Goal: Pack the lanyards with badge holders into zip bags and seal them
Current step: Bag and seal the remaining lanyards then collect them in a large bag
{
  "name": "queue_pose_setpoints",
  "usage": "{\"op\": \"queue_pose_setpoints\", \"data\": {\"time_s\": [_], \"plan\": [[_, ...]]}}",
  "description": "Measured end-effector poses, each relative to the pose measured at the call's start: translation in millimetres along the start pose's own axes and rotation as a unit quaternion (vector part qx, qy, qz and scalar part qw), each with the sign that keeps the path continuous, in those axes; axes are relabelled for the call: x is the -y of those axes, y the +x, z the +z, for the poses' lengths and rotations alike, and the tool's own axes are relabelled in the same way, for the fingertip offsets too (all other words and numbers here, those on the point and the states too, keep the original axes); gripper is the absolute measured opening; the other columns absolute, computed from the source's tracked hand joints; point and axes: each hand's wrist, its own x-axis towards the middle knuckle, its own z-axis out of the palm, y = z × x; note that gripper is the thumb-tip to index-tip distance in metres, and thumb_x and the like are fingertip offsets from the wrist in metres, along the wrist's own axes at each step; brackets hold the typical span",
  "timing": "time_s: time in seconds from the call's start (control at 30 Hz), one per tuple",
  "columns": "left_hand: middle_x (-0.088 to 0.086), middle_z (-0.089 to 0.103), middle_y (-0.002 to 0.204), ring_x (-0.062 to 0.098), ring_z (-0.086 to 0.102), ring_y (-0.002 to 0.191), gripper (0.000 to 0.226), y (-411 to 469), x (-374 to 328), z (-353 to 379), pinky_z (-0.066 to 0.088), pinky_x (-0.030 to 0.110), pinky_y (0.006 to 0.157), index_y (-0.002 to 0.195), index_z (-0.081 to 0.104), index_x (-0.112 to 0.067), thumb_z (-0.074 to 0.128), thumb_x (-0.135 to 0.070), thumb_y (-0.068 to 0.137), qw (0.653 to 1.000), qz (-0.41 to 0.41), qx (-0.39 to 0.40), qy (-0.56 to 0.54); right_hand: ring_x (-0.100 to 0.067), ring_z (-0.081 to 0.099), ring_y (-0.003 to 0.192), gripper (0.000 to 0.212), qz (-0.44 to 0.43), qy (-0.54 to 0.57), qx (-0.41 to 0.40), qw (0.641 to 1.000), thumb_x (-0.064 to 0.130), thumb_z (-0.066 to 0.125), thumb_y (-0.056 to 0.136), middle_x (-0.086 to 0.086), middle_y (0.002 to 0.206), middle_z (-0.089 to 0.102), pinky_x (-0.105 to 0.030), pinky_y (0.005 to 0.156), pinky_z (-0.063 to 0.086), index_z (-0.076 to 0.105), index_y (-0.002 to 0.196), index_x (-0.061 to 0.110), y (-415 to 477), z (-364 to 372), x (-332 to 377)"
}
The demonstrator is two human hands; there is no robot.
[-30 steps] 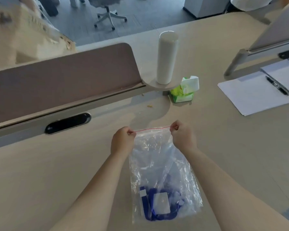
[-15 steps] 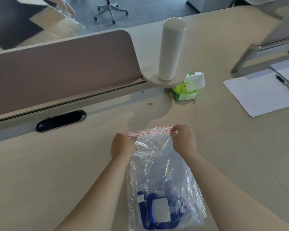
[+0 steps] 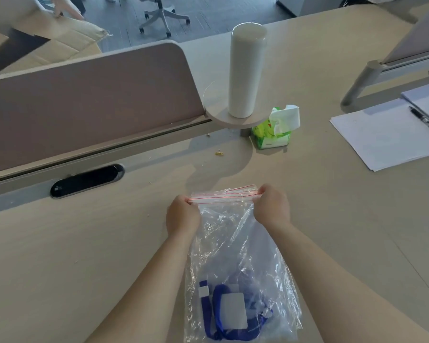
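A clear zip bag [image 3: 233,243] with a red-lined zip strip [image 3: 224,195] lies on the wooden desk, its mouth pointing away from me. Inside, at the bag's near end, sits a blue lanyard [image 3: 217,315] with a white badge holder [image 3: 233,310]. My left hand [image 3: 182,215] pinches the left end of the zip strip. My right hand [image 3: 270,206] pinches the right end. The strip is stretched flat between them.
A tall white cylinder [image 3: 247,70] stands on a round shelf behind the bag, with a green tissue pack [image 3: 274,129] beside it. A desk divider [image 3: 84,105] runs along the left, with a black cable slot [image 3: 86,180]. Papers [image 3: 386,137] and a pen [image 3: 426,121] lie to the right.
The bag's top edge has tipped away and lowered toward the desk, so the zip strip now shows flat as a band between my hands. Both hands keep their pinch.
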Motion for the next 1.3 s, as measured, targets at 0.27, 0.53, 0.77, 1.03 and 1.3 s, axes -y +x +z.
{"op": "queue_pose_setpoints", "data": {"time_s": [0.27, 0.53, 0.77, 1.03, 1.3], "plan": [[0.03, 0.065, 0.114, 0.042, 0.063, 0.108, 0.036, 1, -7, -2, 0.053, 0.045, 0.077, 0.112, 0.06, 0.013, 0.057, -0.013, 0.087, 0.997, -0.062, 0.006, -0.041, -0.028, 0.056, 0.074, 0.023, 0.068, -0.009, 0.032, 0.997, 0.016, 0.059, 0.086, -0.006, 0.073, 0.057, -0.028, 0.064, 0.042, 0.052, 0.065, 0.008, -9, -9, -4], [0.031, 0.068, 0.108, 0.043, 0.065, 0.103, 0.026, -3, -7, -8, 0.049, 0.041, 0.073, 0.101, 0.065, 0.015, 0.047, -0.002, 0.094, 0.998, -0.052, 0.036, 0.002, -0.03, 0.048, 0.066, 0.021, 0.029, 0.027, 0.018, 0.999, 0.004, 0.052, 0.079, -0.005, 0.063, 0.049, -0.027, 0.049, 0.031, 0.049, 0.061, 0.015, -12, -11, -2], [0.031, 0.068, 0.103, 0.044, 0.066, 0.097, 0.028, -3, -4, -9, 0.051, 0.042, 0.072, 0.101, 0.064, 0.012, 0.04, -0.001, 0.093, 0.998, -0.028, 0.027, -0.043, -0.03, 0.054, 0.078, 0.015, 0.04, 0.07, 0.032, 0.996, 0.003, 0.049, 0.084, -0.009, 0.081, 0.059, -0.027, 0.067, 0.039, 0.063, 0.083, 0.008, -9, -12, 6], [0.012, 0.059, 0.058, 0.023, 0.046, 0.046, 0.035, -9, -5, -11, 0.028, 0.022, 0.042, 0.059, 0.052, -0.013, 0.054, -0.008, 0.094, 0.98, -0.078, 0.026, -0.184, -0.02, 0.051, 0.067, 0.009, 0.074, 0.237, 0.005, 0.969, 0.006, 0.053, 0.082, 0.002, 0.075, 0.055, -0.029, 0.055, 0.037, 0.056, 0.089, 0.011, -18, -12, 5], [0.003, 0.062, 0.06, 0.016, 0.053, 0.051, 0.02, -31, -15, -42, 0.042, 0.026, 0.059, 0.068, 0.067, -0.011, 0.081, -0.015, 0.081, 0.907, -0.165, 0.066, -0.381, -0.016, 0.056, 0.06, 0.01, 0.095, 0.429, 0.008, 0.898, 0.004, 0.074, 0.078, -0.005, 0.07, 0.066, -0.024, 0.053, 0.044, 0.072, 0.087, 0.004, -47, -49, 14]]}}
